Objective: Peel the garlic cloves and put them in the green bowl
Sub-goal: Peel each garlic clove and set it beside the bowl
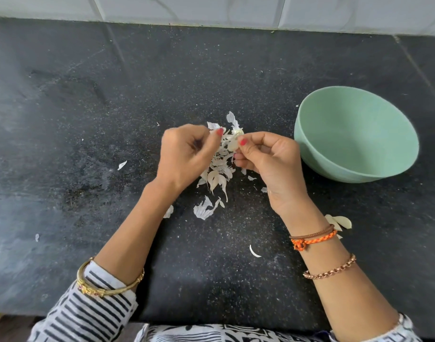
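Above a black desk [88,144], a garlic clove [233,144] sits pinched between the thumb and fingers of the right hand [268,164], its pale flesh partly bared. Just left of that grip, the left hand [184,156] has its fingers curled, thumb and forefinger meeting beside the clove; whether they hold a scrap of skin cannot be told. Directly under both grips lies a heap of papery skins [219,169], with loose flakes scattered toward the person. Right of the grip, near the right hand's knuckles but apart from them, stands a green bowl [354,169], its visible inside bare. More skins [339,222] lie beside the right wrist, which wears an orange cord [312,240]. Striped sleeves [88,309] frame the near edge.
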`<state>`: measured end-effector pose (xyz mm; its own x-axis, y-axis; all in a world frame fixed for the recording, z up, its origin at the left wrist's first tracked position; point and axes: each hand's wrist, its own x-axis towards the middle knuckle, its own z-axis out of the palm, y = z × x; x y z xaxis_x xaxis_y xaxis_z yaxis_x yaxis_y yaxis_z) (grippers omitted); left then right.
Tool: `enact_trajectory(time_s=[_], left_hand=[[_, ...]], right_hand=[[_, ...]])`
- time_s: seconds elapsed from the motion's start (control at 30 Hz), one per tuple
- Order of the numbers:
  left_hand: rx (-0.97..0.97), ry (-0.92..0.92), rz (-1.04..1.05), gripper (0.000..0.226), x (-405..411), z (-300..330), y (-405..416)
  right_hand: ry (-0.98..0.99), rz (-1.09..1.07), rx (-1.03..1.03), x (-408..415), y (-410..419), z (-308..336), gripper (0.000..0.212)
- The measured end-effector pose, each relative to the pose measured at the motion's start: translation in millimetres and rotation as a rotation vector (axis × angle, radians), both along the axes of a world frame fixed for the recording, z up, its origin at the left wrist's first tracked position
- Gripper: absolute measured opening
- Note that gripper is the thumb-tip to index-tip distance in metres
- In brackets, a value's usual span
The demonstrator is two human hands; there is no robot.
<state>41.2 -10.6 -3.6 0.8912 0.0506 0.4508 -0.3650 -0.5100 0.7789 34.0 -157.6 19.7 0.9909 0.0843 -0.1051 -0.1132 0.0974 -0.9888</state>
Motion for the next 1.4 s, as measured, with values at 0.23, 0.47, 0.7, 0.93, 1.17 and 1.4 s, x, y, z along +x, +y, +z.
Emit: enact_trajectory(time_s=[0.23, 0.47, 0.7, 0.93, 1.17, 1.4], left_hand=[[-0.238, 0.099, -0.193, 0.015, 1.1, -1.9, -1.4], [-0.255, 0.066, -0.166, 0.002, 1.7, -0.8, -4.0], [-0.189, 0.052, -0.066, 0.007, 1.0, -3.9, -4.4], [-0.157, 0.038, -0.006, 0.005, 0.3, -2.8, -5.9], [-0.165, 0.059, -0.088, 0.009, 1.8, -1.5, -3.6], [-0.079, 0.084, -0.2, 0.017, 3.7, -6.6, -2.5]], right_hand=[[-0.076, -0.109, -0.023, 1.5, 0.5, -4.2, 0.007], [-0.09, -0.097, -0.047, -1.4, 4.6, -0.3, 0.016], [0.053, -0.015, 0.118, -0.4, 1.9, 1.6, 0.007], [0.073, 0.01, 0.17, -0.6, 0.4, 0.6, 0.011], [0.164, 0.013, 0.244, 1.4, -0.1, -1.6, 0.01], [0.242, 0.028, 0.287, 1.1, 0.6, -1.1, 0.01]])
